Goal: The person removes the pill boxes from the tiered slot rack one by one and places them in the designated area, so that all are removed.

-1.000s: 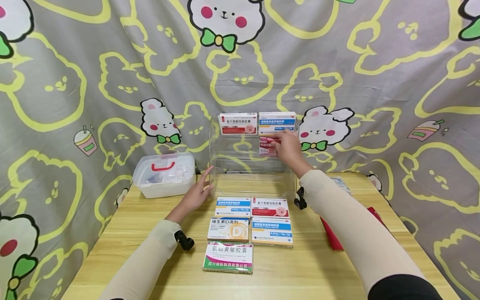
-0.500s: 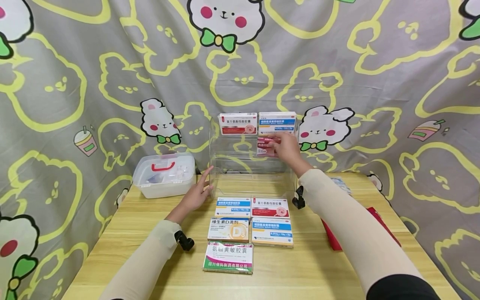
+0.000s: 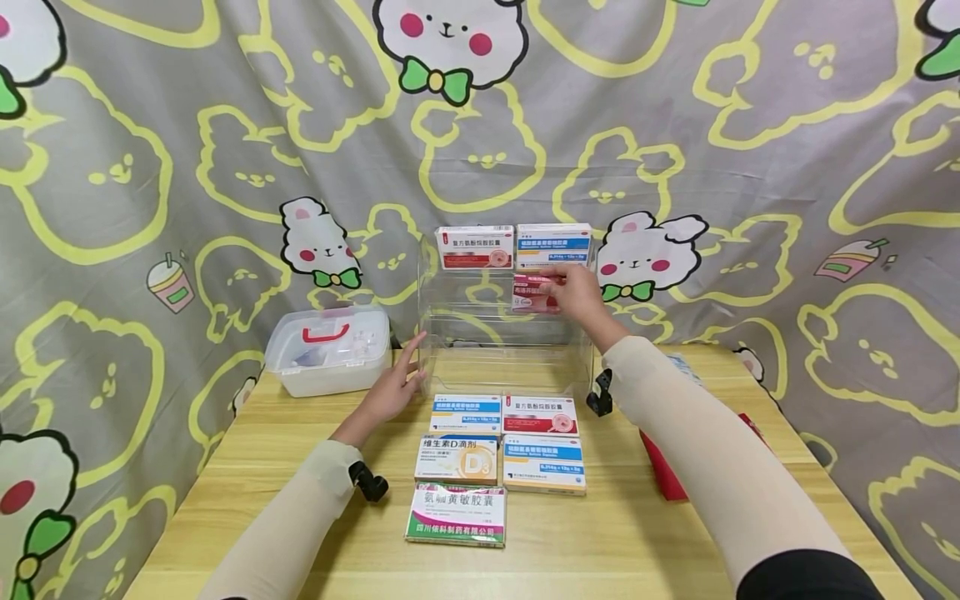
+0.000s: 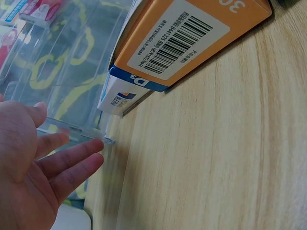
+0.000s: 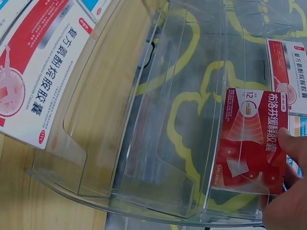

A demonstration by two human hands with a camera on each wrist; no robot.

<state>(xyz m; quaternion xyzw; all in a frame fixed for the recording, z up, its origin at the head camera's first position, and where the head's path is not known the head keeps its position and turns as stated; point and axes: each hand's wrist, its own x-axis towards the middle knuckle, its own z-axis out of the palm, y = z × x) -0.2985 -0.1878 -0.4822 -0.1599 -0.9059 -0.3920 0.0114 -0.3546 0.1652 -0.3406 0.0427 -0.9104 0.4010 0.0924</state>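
Observation:
My right hand (image 3: 583,298) pinches a red medicine box (image 5: 250,139) by its right end, on the second tier of a clear acrylic display rack (image 3: 506,367). On the top tier just above stand a white-and-red medicine box (image 3: 476,248) and a blue-and-white medicine box (image 3: 553,244), side by side. My left hand (image 3: 390,392) has its fingers extended, with the fingertips right at the rack's left side panel. In the left wrist view the fingers (image 4: 76,163) are spread and hold nothing.
On the table in front of the rack lie several medicine boxes, including a vitamin D box (image 3: 457,460) and a green-and-purple box (image 3: 456,515). A lidded plastic case (image 3: 330,354) stands at left; a red object (image 3: 667,467) lies partly behind the right arm.
The right hand has shifted the red medicine box slightly left along the second tier, and more of its front shows. The left hand has stayed at the rack's side.

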